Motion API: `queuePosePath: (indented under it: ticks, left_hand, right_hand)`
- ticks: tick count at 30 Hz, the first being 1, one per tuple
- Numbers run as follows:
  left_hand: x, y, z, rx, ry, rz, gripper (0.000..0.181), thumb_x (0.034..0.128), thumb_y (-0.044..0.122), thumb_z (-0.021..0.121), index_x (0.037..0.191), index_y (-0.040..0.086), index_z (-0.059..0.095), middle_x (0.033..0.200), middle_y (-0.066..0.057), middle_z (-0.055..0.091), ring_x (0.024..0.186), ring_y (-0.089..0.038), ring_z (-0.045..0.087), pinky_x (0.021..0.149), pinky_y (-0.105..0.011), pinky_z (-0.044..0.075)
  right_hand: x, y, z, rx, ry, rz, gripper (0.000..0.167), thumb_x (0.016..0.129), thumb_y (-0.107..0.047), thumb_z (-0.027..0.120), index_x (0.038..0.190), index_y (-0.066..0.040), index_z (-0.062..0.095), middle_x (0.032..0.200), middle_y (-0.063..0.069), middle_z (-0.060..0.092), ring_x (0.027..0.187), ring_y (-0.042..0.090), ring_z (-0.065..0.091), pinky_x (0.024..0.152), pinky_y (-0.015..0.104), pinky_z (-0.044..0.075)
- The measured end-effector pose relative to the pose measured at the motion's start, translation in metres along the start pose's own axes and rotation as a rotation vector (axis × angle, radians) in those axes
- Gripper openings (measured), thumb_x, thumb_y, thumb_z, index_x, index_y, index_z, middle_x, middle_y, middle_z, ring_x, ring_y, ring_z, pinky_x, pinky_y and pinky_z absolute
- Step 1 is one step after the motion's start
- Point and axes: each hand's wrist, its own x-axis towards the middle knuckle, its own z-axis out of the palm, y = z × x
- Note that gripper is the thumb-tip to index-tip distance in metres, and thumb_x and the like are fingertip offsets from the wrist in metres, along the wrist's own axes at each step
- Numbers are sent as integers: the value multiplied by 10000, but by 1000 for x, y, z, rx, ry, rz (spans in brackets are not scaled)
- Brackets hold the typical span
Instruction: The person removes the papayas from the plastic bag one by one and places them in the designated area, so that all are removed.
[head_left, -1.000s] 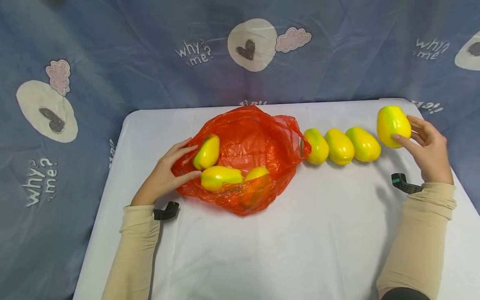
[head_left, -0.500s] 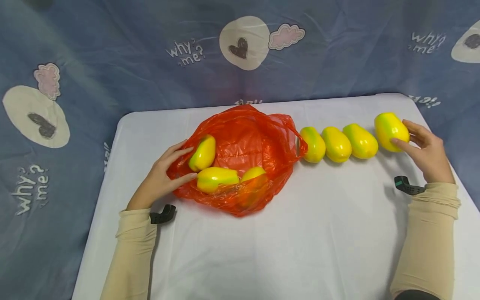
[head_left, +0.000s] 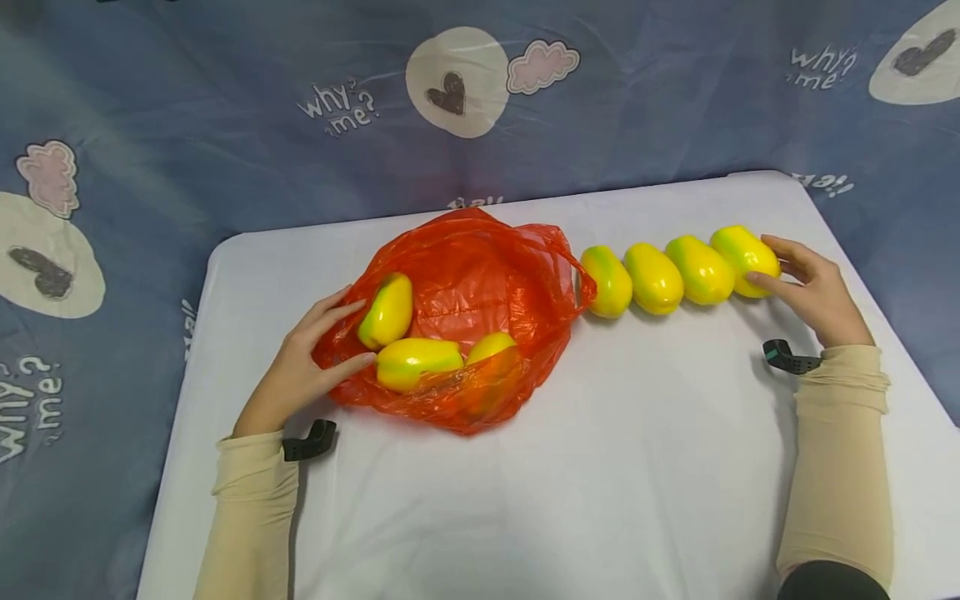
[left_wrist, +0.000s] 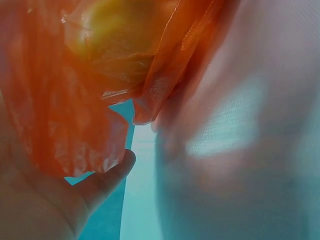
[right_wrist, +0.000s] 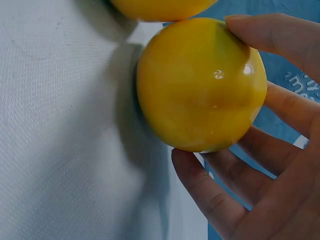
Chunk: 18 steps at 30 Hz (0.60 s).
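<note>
My right hand (head_left: 810, 282) grips a glossy yellow fruit (head_left: 742, 257), mango-like in shape, at the right end of a row of similar fruits (head_left: 656, 279). In the right wrist view thumb and fingers curve round this fruit (right_wrist: 200, 85), low at the table and close against its neighbour. At the left edge of a red plastic bag (head_left: 465, 312) lies my left hand (head_left: 303, 362), thumb and fingers spread apart on the film. Several more yellow fruits (head_left: 420, 362) are in the bag. The left wrist view shows red film (left_wrist: 75, 115) covering most fingers beside the thumb.
A white table (head_left: 562, 500) carries everything. Blue printed cloth (head_left: 637, 108) hangs behind it and at the left. The bag's handle loop (head_left: 585, 287) reaches the row's leftmost fruit (head_left: 607, 282). A black wrist mount (head_left: 791, 358) sticks out near the right hand.
My right hand has lowered the fruit and moved it left against the row's right end. The left hand stays at the bag; the head view has shifted slightly.
</note>
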Motion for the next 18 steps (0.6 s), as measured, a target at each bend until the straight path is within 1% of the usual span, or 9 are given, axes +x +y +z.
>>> queuePosePath:
  ticks: [3, 7, 11, 14, 18]
  left_hand:
    - [-1, 1, -2, -7, -4, -3, 688, 862, 293, 856, 1482, 321, 558, 1663, 24, 349, 1549, -328, 310, 1178, -735, 300]
    - [-1, 2, -2, 0, -9, 9, 698, 866, 290, 852, 1495, 296, 550, 1669, -17, 345, 1543, -364, 311, 1156, -754, 311]
    - [-1, 2, -2, 11, -10, 6, 700, 865, 297, 853, 1497, 281, 551, 1670, -9, 344, 1540, -359, 316, 1150, -751, 325]
    - [-1, 1, -1, 13, -13, 1, 696, 866, 304, 851, 1495, 287, 552, 1670, 10, 343, 1542, -344, 320, 1151, -741, 336]
    - [-1, 1, -2, 16, -9, -1, 700, 866, 308, 851, 1496, 302, 547, 1673, 29, 338, 1545, -334, 321, 1145, -738, 348]
  right_hand:
    - [1, 0, 2, -4, -22, 4, 701, 995, -436, 671, 1612, -334, 353, 1679, -68, 347, 1536, 267, 332, 1283, 615, 198]
    - [2, -1, 2, -12, -33, 0, 706, 1000, -445, 660, 1618, -328, 340, 1692, -55, 325, 1551, 305, 309, 1274, 637, 191]
    - [-1, 0, 3, -14, -34, 8, 716, 996, -460, 659, 1621, -333, 333, 1697, -41, 317, 1554, 339, 296, 1258, 672, 189]
    - [-2, 1, 3, -20, -30, 10, 720, 995, -460, 661, 1622, -332, 331, 1696, -37, 321, 1552, 338, 297, 1252, 681, 195]
    - [1, 0, 3, -31, -23, -2, 715, 999, -451, 658, 1623, -329, 330, 1693, -45, 326, 1547, 312, 314, 1262, 651, 209]
